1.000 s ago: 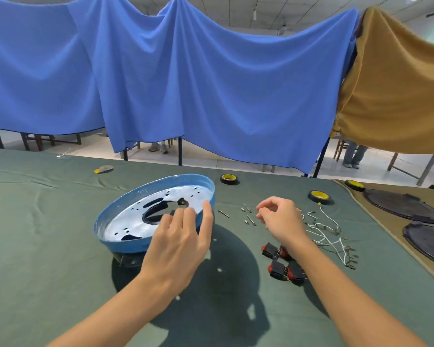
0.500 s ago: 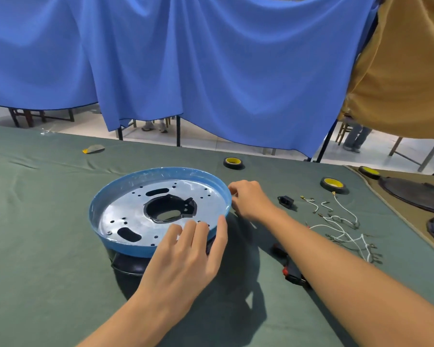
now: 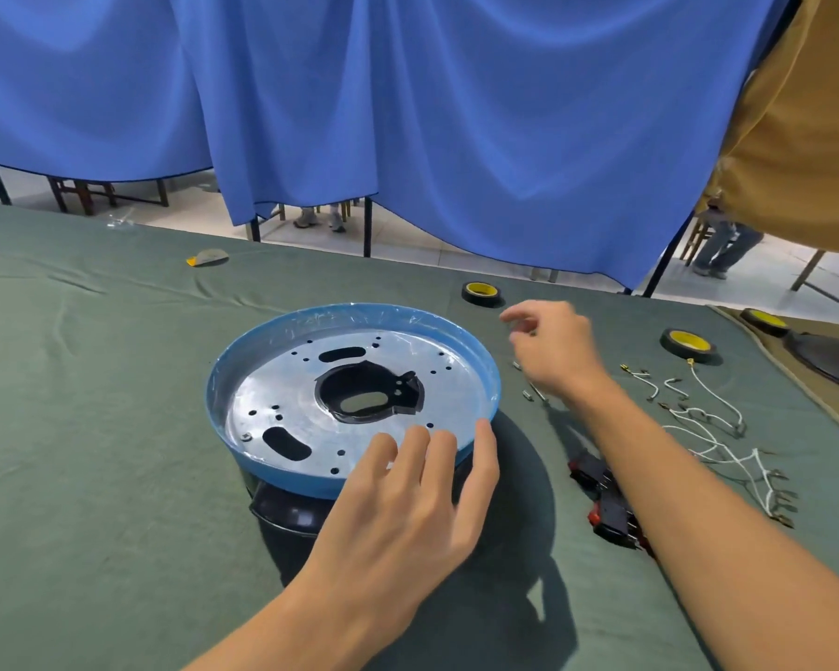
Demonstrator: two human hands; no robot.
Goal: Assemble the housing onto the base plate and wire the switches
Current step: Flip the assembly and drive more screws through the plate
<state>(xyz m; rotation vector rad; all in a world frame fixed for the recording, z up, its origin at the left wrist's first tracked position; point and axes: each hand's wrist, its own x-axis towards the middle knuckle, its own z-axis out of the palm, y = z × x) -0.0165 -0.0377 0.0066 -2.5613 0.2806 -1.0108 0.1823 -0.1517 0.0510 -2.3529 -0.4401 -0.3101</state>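
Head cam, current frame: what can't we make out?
Head view only.
Black housing: mostly hidden under the blue-rimmed plate and the left hand.
Switches: partly behind the right forearm; count unclear.
Right hand: fingertips blurred; whether it pinches anything, cannot tell.
Screws: too small to count.
Dark disc: cut off by the right edge.

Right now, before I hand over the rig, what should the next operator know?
Left hand: open, fingertips resting on the near rim of the base plate.
Right hand: hovering above the screws, fingers loosely curled, nothing visible in them.
Done: base plate sits on the black housing.
Left: screws, switches and wires lie loose on the cloth, unconnected.
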